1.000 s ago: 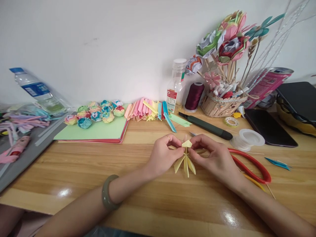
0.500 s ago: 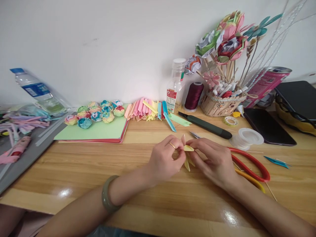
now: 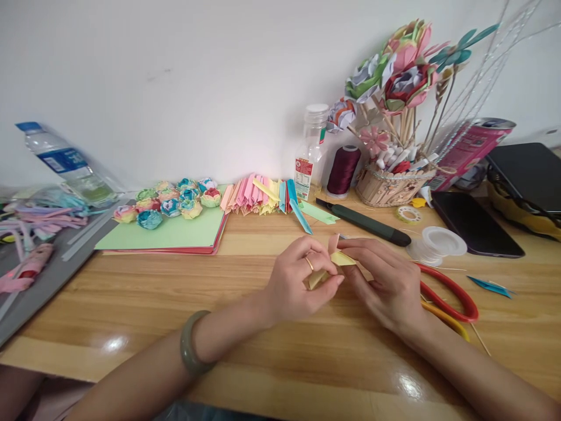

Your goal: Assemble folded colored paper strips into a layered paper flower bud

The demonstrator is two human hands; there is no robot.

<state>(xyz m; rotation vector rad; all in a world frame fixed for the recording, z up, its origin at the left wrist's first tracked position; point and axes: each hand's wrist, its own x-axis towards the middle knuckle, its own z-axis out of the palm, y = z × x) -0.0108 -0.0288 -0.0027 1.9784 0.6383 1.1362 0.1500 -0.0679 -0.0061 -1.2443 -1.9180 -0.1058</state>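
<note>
Between my two hands is a small folded paper flower [image 3: 342, 258] with yellow petals and one pale pink petal sticking up. My left hand [image 3: 302, 273], with a ring and a green bangle, is closed on its left side, thumb and fingertips pinching near the yellow folds. My right hand [image 3: 385, 280] grips the flower from the right between thumb and fingers. Its centre is partly hidden by my fingers. Beside my right hand lie scissors with red and yellow handles [image 3: 467, 304]; their blades are mostly covered by the hand.
Folded paper strips [image 3: 254, 196] and finished paper flowers [image 3: 149, 218] on green paper [image 3: 166, 238] stand along the wall. Right of them are a utility knife [image 3: 368, 223], a clear thread spool [image 3: 440, 245], a phone [image 3: 475, 225] and a basket of paper flowers [image 3: 390, 186].
My left hand has turned and its fingers have shifted around the flower. The flower has tilted and moved slightly right, so its yellow petals show at another angle.
</note>
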